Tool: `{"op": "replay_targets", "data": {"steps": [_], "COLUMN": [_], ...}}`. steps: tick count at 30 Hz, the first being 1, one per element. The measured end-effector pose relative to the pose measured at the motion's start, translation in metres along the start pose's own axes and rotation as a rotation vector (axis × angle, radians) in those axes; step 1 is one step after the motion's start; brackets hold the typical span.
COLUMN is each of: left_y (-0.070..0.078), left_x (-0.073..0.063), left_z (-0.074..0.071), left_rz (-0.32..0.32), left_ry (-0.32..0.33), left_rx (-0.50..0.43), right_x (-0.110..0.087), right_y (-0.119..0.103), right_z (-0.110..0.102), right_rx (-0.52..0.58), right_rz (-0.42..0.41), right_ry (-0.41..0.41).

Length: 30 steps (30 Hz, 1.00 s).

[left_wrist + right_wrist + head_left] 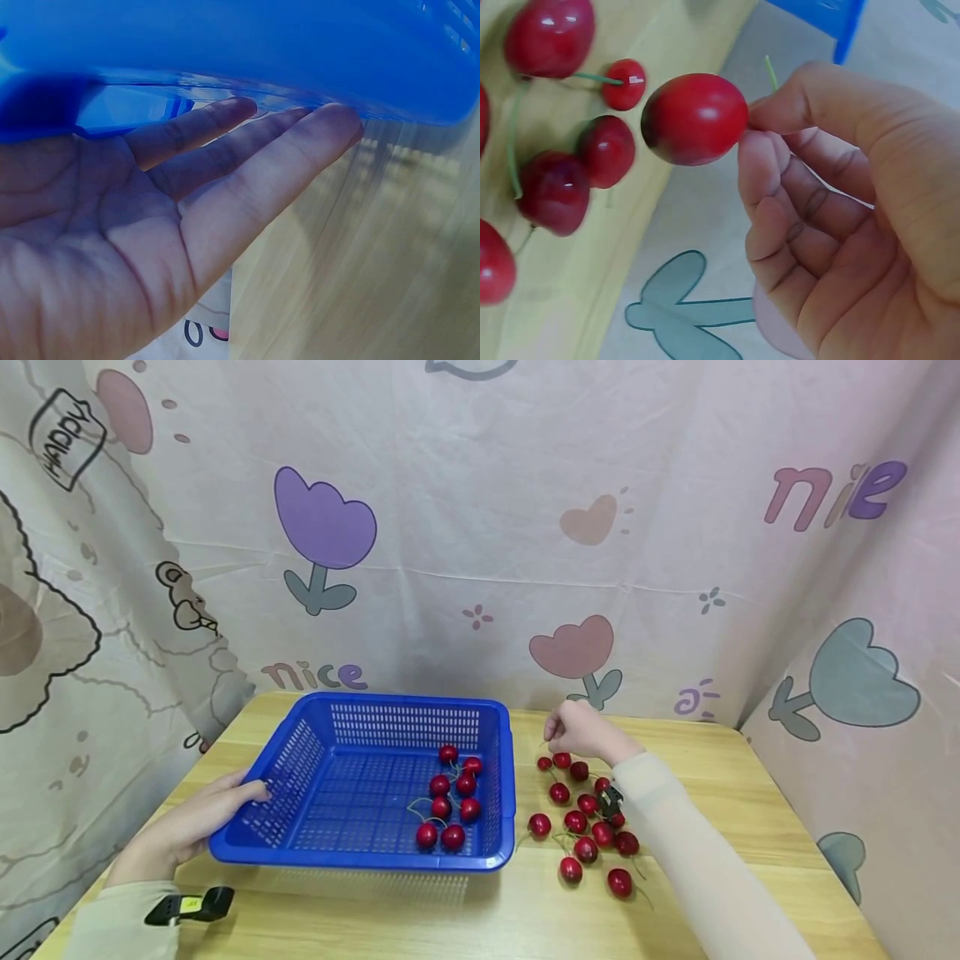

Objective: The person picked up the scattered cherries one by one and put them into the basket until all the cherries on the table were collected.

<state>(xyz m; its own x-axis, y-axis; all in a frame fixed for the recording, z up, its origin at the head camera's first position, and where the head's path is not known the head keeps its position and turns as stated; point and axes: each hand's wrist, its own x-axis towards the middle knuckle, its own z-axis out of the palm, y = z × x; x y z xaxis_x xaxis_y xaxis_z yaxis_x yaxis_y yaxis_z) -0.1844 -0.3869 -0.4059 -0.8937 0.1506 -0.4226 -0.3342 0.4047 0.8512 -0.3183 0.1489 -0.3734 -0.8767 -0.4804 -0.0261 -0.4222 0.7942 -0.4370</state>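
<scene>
A blue plastic basket [390,862] with slotted walls stands tilted on the left of the table. My left hand [197,818] grips its left rim, thumb over the inner wall; in the left wrist view the fingers [255,180] reach beneath the blue side. Several red cherries [441,785] lie in the right part of the basket. My right hand [585,731] is beyond the loose cherries [576,822] to the right of the basket. In the right wrist view, its thumb and forefinger pinch one cherry [695,120] at its stem end, clear of the others.
The wooden table [720,793] ends against a printed cloth [465,527] hung behind and at both sides. Loose cherries lie close together beneath the right forearm [697,852], some with long green stems. The basket's right wall stands between them and the cherries inside.
</scene>
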Motion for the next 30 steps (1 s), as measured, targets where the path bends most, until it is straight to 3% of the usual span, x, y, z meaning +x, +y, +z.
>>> {"op": "replay_targets", "data": {"steps": [11, 30], "left_y": [-0.001, 0.000], "left_x": [0.000, -0.001], "left_z": [0.000, -0.001], "left_rz": [0.007, 0.014], "left_ry": [-0.008, -0.031], "left_rx": [-0.002, -0.016], "right_x": [-0.001, 0.007], "right_y": [-0.015, -0.050], "right_z": [-0.017, -0.018], "right_rx": [0.054, 0.100], "right_rz": [-0.088, -0.137], "right_ry": [0.100, 0.126]}}
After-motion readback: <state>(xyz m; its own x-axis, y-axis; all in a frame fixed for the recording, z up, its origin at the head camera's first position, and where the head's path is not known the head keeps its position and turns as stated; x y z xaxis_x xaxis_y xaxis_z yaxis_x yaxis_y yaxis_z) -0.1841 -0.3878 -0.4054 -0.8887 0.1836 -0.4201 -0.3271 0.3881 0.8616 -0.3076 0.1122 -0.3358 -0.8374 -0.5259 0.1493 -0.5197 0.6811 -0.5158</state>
